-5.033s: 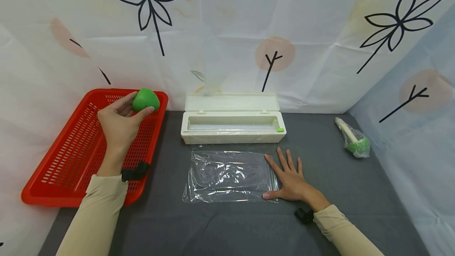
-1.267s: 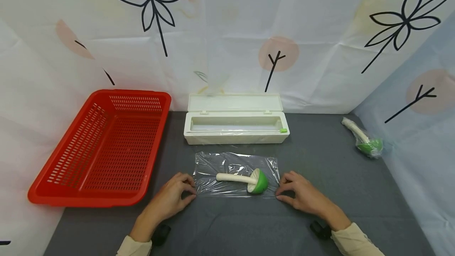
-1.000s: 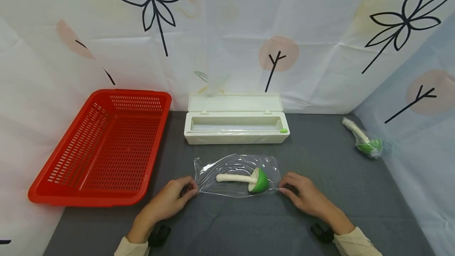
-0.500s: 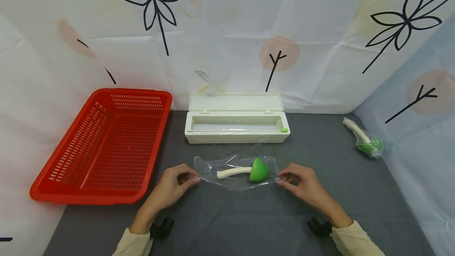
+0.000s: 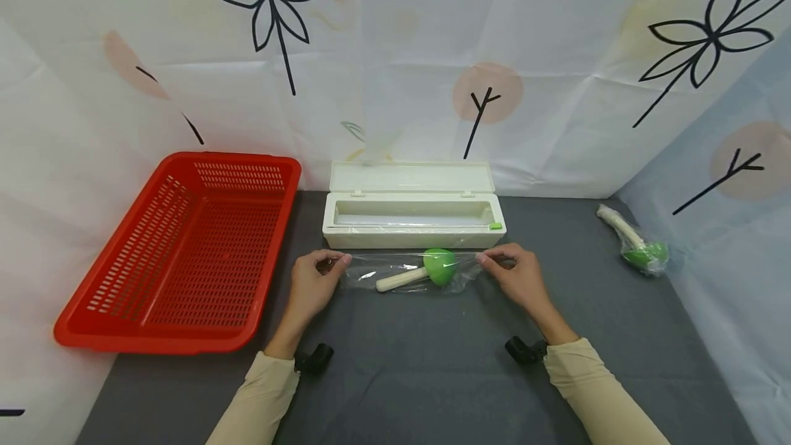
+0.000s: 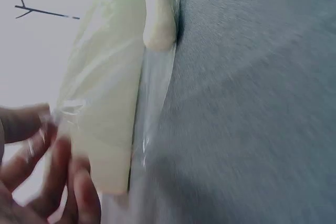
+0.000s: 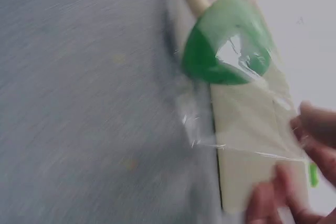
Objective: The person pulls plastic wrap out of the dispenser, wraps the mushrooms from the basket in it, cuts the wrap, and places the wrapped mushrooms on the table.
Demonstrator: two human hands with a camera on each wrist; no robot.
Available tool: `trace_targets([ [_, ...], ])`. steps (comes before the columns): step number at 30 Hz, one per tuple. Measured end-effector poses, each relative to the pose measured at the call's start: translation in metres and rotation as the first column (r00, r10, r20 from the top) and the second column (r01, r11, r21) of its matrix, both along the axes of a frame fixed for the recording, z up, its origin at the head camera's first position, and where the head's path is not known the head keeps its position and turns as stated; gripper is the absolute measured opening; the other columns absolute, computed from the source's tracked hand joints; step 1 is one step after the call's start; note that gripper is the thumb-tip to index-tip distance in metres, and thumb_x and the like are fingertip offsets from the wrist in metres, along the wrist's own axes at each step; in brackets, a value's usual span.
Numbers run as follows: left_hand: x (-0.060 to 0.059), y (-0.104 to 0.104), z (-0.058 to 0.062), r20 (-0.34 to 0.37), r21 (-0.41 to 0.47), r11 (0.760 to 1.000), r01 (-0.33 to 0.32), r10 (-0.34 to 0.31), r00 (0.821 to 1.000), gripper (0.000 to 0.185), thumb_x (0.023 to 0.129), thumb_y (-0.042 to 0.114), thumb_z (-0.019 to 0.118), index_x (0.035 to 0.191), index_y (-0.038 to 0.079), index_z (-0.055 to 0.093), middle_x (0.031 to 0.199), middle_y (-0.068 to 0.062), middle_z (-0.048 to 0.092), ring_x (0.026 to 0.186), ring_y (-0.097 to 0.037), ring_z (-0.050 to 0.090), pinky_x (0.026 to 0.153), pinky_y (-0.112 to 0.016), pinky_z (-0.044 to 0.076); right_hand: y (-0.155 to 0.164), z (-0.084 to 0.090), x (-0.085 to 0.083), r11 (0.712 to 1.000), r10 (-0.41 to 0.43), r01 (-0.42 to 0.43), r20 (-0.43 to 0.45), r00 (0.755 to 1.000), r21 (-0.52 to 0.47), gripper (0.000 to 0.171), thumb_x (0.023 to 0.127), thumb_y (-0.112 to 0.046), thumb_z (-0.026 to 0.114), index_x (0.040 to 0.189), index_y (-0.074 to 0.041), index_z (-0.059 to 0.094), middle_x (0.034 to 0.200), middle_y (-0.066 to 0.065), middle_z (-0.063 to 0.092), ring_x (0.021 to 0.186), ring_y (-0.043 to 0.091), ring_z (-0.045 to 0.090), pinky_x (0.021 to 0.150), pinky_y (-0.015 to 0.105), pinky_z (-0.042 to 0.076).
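Observation:
A toy mushroom with a green cap and white stem (image 5: 402, 279) lies slanted on the grey table, just in front of the cling film box. Clear cling film (image 5: 364, 273) is folded over it. My left hand (image 5: 311, 285) pinches the film's left corner between thumb and fingers, while my right hand (image 5: 520, 276) pinches the right corner; the edge between them is taut. Film covers the cap (image 7: 205, 59) in the right wrist view, glinting with reflections. The left wrist view shows the rounded stem end (image 6: 159, 30) under film.
Behind stands the white cling film box (image 5: 414, 237), lid raised, with a green slider at its right end. A red perforated basket (image 5: 204, 345) takes up the left side. Far right lies another green-capped mushroom (image 5: 636, 242) wrapped in film. A patterned cloth (image 5: 395, 53) hangs behind.
The mushroom went from the basket onto the film. Both hands then took the near corners, lifted them and carried them away from me over the mushroom, which rolled toward the box and tilted.

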State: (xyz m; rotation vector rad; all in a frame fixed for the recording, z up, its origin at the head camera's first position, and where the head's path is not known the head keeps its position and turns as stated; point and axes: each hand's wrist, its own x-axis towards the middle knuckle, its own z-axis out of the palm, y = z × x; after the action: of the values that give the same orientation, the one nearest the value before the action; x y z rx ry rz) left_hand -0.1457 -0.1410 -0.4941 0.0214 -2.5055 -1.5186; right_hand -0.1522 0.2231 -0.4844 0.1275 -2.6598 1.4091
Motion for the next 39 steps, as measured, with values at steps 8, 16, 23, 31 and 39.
trace_targets([
  [8,-0.014,0.011,-0.008,0.074,-0.018,0.979,-0.205,0.206,0.976,0.017,0.081,0.015,0.087,0.084,0.001,0.079,0.078,-0.012,0.071,0.073,-0.025,0.066,0.067,-0.033,0.048,-0.009,-0.010,-0.020,0.962,-0.061,0.130,0.274,0.960,-0.239,0.026,0.091,-0.015,0.079,0.098,0.008,0.070,0.093,0.009,0.075,0.083,0.013,0.068,0.070,0.022,0.053],
  [16,-0.017,0.016,-0.009,0.163,0.043,0.974,-0.224,0.215,0.963,0.028,0.080,0.011,0.084,0.099,-0.003,0.069,0.079,-0.015,0.074,0.072,-0.025,0.069,0.063,-0.030,0.045,-0.010,-0.013,-0.025,0.886,0.022,0.140,0.342,0.939,-0.442,0.035,0.093,-0.003,0.073,0.119,0.012,0.056,0.075,0.001,0.071,0.067,0.010,0.069,0.066,0.027,0.059],
  [23,-0.011,0.015,-0.015,0.027,0.084,0.993,-0.086,0.084,0.996,0.012,0.087,0.009,0.080,0.096,0.001,0.081,0.080,-0.011,0.075,0.068,-0.014,0.067,0.060,-0.017,0.047,-0.008,-0.008,-0.020,0.930,0.062,0.059,0.312,0.948,-0.362,0.031,0.096,-0.008,0.071,0.118,0.013,0.066,0.093,0.011,0.072,0.079,0.009,0.068,0.074,0.029,0.059],
  [31,0.004,0.003,-0.020,0.073,0.038,0.978,0.203,-0.205,0.976,0.064,0.080,0.009,0.088,0.138,0.001,0.060,0.115,-0.016,0.070,0.105,-0.032,0.069,0.090,-0.043,0.056,0.000,-0.008,-0.008,0.939,0.268,-0.201,0.229,0.936,-0.280,0.047,0.097,-0.008,0.070,0.138,0.010,0.054,0.123,0.030,0.063,0.100,0.021,0.070,0.081,0.037,0.060],
  [39,-0.001,0.004,-0.025,-0.069,-0.025,0.978,0.207,-0.209,0.976,0.054,0.076,-0.010,0.084,0.127,-0.003,0.068,0.091,-0.014,0.068,0.079,-0.024,0.071,0.071,-0.035,0.060,0.001,-0.013,-0.009,0.933,0.296,-0.261,0.116,0.948,-0.249,0.046,0.090,0.008,0.072,0.132,0.014,0.056,0.107,0.031,0.065,0.090,0.030,0.072,0.073,0.038,0.061],
])
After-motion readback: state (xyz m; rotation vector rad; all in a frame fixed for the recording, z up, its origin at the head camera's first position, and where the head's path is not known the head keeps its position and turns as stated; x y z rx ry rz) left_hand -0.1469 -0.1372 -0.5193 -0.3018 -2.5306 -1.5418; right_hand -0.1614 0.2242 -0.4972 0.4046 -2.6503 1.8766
